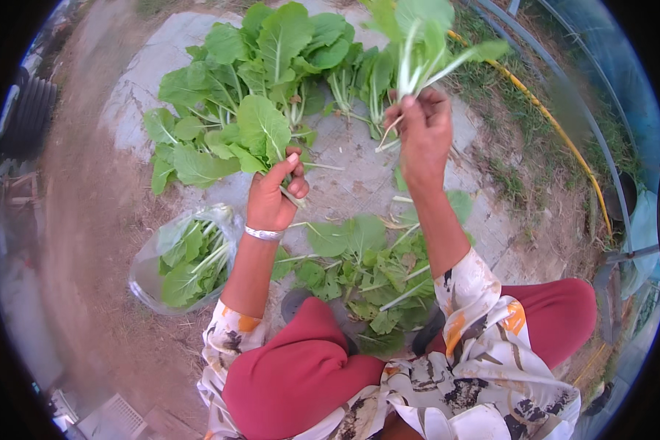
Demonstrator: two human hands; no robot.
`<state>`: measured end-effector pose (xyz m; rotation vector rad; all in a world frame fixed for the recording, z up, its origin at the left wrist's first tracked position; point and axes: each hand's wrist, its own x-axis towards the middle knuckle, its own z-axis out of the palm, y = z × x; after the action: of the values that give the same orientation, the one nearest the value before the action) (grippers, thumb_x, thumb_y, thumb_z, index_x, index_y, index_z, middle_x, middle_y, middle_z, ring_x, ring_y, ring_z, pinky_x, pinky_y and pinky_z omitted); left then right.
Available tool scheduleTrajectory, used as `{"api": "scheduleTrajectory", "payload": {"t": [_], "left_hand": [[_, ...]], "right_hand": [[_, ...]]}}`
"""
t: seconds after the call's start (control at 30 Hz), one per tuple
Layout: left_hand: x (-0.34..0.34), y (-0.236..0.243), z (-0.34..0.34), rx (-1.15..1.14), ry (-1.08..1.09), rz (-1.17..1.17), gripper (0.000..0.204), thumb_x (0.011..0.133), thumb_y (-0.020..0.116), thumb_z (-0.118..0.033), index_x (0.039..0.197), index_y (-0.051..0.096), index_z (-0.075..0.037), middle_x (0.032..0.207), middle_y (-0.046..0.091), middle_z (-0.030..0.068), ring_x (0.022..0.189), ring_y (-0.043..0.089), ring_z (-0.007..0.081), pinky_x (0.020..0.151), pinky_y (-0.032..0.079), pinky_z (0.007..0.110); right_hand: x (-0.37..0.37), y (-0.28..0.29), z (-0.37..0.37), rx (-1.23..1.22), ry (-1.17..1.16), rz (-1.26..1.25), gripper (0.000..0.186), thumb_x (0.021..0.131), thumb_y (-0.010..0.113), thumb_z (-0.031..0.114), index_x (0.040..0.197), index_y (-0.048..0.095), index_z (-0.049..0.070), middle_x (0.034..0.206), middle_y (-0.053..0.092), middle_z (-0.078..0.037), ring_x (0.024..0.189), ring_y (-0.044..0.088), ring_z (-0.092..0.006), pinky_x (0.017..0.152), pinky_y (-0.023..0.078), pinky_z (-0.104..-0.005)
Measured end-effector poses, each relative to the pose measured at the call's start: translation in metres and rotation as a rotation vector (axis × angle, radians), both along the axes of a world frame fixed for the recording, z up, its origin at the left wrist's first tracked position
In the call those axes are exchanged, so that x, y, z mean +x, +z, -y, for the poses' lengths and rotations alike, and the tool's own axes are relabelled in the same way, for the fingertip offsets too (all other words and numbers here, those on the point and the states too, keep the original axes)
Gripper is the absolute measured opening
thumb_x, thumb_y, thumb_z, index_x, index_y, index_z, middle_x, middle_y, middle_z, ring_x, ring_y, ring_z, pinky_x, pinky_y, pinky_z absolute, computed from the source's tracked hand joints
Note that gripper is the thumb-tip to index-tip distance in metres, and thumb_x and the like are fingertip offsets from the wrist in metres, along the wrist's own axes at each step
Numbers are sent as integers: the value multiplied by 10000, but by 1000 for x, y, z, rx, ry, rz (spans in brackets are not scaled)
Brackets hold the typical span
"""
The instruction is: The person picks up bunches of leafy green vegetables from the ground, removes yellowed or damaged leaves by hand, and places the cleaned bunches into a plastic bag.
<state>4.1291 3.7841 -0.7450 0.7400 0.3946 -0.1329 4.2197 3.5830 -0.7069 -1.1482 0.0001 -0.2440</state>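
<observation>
My left hand (pixel 275 194), with a silvery band at the wrist, is closed round the pale stems of some leafy greens (pixel 262 130). Raised at the upper right, my right hand (pixel 423 136) grips a bunch of leafy greens (pixel 418 55) by its base, white stems and leaves pointing away from me; a thin root hangs below the fingers. Beyond my left hand lies a big heap of leafy greens (pixel 220 81) on the pale slab. Loose leaves and stalks (pixel 367 271) are scattered between my legs. A clear plastic bag (pixel 148 264) with greens inside sits left of my left forearm.
The pale paved slab (pixel 345 187) is bordered by bare soil (pixel 88 205) at left and grass (pixel 513 176) at right. A yellow hose (pixel 557 132) curves along the right, beside a bent grey pipe (pixel 590 132) and blue sheeting (pixel 631 66). A dark ribbed object (pixel 33 110) stands far left.
</observation>
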Motion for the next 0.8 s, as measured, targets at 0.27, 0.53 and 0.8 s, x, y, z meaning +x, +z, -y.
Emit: {"api": "scheduleTrajectory", "payload": {"t": [0.27, 0.53, 0.8], "left_hand": [[4, 10, -3, 6, 49, 114, 200, 847, 643, -58, 1038, 583, -65, 839, 577, 32, 651, 456, 105, 591, 385, 268], [-2, -20, -25, -149, -73, 287, 205, 825, 653, -141, 992, 601, -35, 839, 580, 22, 675, 472, 127, 577, 366, 260], [1, -17, -27, -21, -33, 210, 296, 829, 690, -119, 1101, 603, -43, 899, 623, 41, 742, 560, 114, 601, 460, 243]], "right_hand": [[-46, -27, -32, -99, 728, -101, 163, 930, 563, 103, 1023, 450, 31, 874, 568, -58, 750, 572, -112, 652, 468, -255], [-55, -20, -49, -188, 721, -213, 178, 912, 602, 132, 981, 493, 9, 847, 565, -49, 650, 588, -113, 569, 463, -243], [-59, -39, -59, -58, 473, -450, 247, 915, 595, 175, 1034, 510, -25, 832, 612, -88, 668, 608, -132, 568, 466, -244]]}}
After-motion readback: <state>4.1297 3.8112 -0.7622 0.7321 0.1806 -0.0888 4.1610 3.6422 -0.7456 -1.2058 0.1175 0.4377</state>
